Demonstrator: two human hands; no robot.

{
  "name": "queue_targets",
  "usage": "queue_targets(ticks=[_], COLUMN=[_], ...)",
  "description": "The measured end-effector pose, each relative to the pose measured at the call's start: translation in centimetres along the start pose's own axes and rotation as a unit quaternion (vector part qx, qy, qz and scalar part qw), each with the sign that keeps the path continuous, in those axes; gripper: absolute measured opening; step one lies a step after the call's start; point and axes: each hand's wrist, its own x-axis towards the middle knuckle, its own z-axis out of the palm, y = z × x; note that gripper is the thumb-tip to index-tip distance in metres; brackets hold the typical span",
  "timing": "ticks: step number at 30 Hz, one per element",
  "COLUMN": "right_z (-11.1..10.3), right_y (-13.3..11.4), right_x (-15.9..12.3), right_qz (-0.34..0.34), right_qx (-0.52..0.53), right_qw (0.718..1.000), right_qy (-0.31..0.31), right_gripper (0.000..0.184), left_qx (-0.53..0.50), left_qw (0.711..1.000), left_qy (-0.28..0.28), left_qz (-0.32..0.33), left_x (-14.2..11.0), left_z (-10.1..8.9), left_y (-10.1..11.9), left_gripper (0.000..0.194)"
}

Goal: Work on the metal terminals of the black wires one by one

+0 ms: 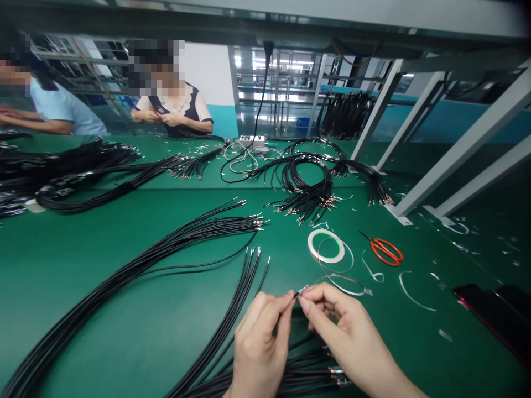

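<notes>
Near the front of the green table, my left hand pinches a black cable close to its end. The fingertips of my right hand meet there too, closed on the same cable's tip, where a bit of shiny silver shows. Most of that cable is hidden behind my hands. Beneath them lies a bundle of black cables with metallic ends. To the left, a few loose cables curve up with bare silver tips, and a larger cable bundle sweeps across the table.
Beyond my hands lie a white tape roll, orange-handled scissors and scraps of white strip. Coiled cables and a white power strip sit farther back. Grey metal legs stand right. Two people work across the table.
</notes>
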Motion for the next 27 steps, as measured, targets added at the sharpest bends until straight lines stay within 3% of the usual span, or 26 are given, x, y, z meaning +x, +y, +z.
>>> queue_targets(ticks=[13, 27], right_z=[-0.5, -0.6], right_y=[0.1, -0.1], right_x=[0.6, 1.0], right_qz=[0.039, 0.064], right_qx=[0.071, 0.135], right_qw=[0.996, 0.988], right_qy=[-0.045, -0.048], right_gripper=[0.026, 0.028], left_qx=[0.054, 0.082], left_qw=[0.998, 0.996], left_qy=[-0.014, -0.029], left_qz=[0.023, 0.034], left_x=[-0.3, -0.4], left_z=[0.1, 0.2], left_y=[-0.1, -0.2], left_gripper=[0.028, 0.029])
